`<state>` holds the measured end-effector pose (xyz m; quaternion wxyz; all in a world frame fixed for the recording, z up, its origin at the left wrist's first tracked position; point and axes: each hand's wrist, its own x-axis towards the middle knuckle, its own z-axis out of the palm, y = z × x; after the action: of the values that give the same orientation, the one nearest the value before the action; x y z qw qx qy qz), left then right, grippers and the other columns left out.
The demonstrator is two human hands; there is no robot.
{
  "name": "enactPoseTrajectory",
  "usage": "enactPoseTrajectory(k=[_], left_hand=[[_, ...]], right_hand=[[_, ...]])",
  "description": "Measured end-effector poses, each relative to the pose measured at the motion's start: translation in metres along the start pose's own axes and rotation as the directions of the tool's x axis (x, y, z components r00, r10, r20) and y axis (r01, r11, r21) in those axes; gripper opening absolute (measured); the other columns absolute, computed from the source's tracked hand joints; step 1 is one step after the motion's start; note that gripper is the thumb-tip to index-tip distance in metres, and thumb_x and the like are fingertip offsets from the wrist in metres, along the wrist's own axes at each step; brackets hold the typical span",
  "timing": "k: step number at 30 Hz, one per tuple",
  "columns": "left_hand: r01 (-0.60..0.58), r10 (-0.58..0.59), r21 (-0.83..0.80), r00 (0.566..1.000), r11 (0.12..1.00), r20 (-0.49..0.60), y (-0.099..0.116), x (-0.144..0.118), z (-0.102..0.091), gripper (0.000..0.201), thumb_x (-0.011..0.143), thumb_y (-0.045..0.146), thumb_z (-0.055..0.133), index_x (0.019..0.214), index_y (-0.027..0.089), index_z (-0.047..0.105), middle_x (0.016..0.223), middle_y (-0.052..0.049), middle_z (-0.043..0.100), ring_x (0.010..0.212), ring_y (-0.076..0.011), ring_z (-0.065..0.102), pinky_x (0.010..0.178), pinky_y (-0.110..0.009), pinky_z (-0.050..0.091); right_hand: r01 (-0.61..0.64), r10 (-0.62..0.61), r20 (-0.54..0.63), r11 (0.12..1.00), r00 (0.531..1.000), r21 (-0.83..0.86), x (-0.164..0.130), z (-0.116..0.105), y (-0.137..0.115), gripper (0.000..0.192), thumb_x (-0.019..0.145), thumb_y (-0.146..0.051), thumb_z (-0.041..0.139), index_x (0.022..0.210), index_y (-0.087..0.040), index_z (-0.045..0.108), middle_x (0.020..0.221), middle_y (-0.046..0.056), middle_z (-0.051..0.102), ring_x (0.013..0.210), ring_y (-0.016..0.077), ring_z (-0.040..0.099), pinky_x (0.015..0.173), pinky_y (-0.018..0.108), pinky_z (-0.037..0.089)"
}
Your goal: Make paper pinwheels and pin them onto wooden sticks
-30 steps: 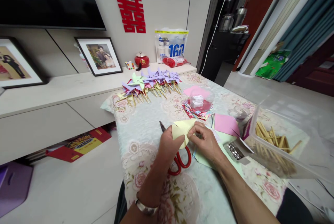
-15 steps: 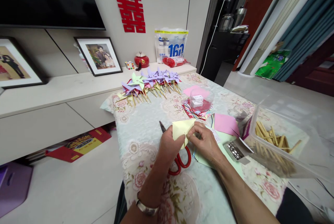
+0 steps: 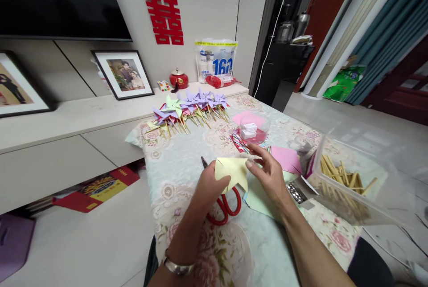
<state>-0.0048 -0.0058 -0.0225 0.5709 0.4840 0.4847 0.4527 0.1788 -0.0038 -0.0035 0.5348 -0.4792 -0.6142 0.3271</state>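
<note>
My left hand (image 3: 207, 185) is closed on a pale yellow sheet of paper (image 3: 234, 172), its thumb pressed on the front face. Slits cut the sheet, and its lower edge forms points. Beside the paper's right corner is my right hand (image 3: 268, 173), fingers apart, one fingertip at or very near that corner; I cannot tell whether it touches. Red-handled scissors (image 3: 238, 204) lie on the table beneath the paper, blades partly hidden by my left hand. Under my right forearm rests a stack of pale green paper (image 3: 262, 200), with a pink sheet (image 3: 285, 158) behind it.
Finished paper pinwheels (image 3: 192, 106) on sticks lie at the back of the floral tablecloth (image 3: 174, 155). A clear round tub (image 3: 254, 129) sits over patterned paper. To the right stand a clear plastic box (image 3: 351, 202) of wooden sticks and a small box of metal pieces (image 3: 294, 192).
My right hand has come off the paper's middle, its fingers spreading up and right. The folded-in paper has opened flatter in my left hand. The whole view shifted slightly.
</note>
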Motion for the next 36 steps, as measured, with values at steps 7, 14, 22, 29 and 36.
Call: enactPoseTrajectory(k=[7,14,22,29,36], left_hand=[[-0.138,0.038,0.307,0.95,0.942,0.311,0.03,0.005,-0.014,0.035,0.065,0.015,0.061,0.1,0.017,0.063,0.083,-0.002,0.07,0.072,-0.0193,0.062,0.06,-0.025,0.047],[-0.314,0.08,0.478,0.891,0.82,0.447,0.077,0.014,-0.009,0.032,0.057,0.01,0.061,0.087,0.02,0.069,0.073,-0.002,0.069,0.063,-0.0194,0.059,0.051,-0.023,0.041],[-0.449,0.074,0.574,0.827,0.684,0.558,0.082,0.024,0.003,0.046,0.051,0.007,0.065,0.095,0.02,0.074,0.083,-0.005,0.076,0.069,-0.0247,0.066,0.059,-0.027,0.046],[-0.44,0.033,0.582,0.815,0.685,0.578,0.079,0.031,0.008,0.051,0.048,0.006,0.065,0.095,0.019,0.075,0.081,-0.004,0.076,0.068,-0.0243,0.066,0.056,-0.026,0.045],[-0.236,0.009,0.431,0.884,0.871,0.468,0.083,0.035,-0.003,0.048,0.053,0.017,0.078,0.101,0.018,0.075,0.071,-0.002,0.071,0.057,-0.0181,0.062,0.052,-0.025,0.044]], right_hand=[[-0.124,0.084,0.287,0.985,0.954,0.122,0.0,-0.002,-0.008,0.07,0.082,-0.029,0.069,0.147,-0.02,0.044,0.103,0.006,0.07,0.095,0.0227,0.065,0.085,0.038,0.049],[-0.207,0.16,0.366,0.974,0.917,0.093,-0.005,-0.001,-0.009,0.082,0.076,-0.021,0.07,0.152,-0.024,0.039,0.095,0.002,0.07,0.079,0.0202,0.064,0.065,0.029,0.05],[-0.112,0.095,0.373,0.993,0.923,0.024,-0.003,0.001,-0.003,0.087,0.07,-0.015,0.07,0.151,-0.023,0.04,0.15,0.009,0.05,0.124,0.0297,0.057,0.101,0.042,0.046],[-0.05,0.067,0.361,0.997,0.93,-0.056,-0.004,0.002,0.002,0.089,0.068,-0.011,0.066,0.152,-0.024,0.04,0.154,0.008,0.046,0.139,0.03,0.045,0.115,0.047,0.033],[-0.156,0.134,0.294,0.986,0.946,0.052,-0.001,0.002,-0.002,0.087,0.066,-0.012,0.065,0.15,-0.022,0.043,0.148,0.009,0.053,0.126,0.0297,0.056,0.105,0.045,0.045]])
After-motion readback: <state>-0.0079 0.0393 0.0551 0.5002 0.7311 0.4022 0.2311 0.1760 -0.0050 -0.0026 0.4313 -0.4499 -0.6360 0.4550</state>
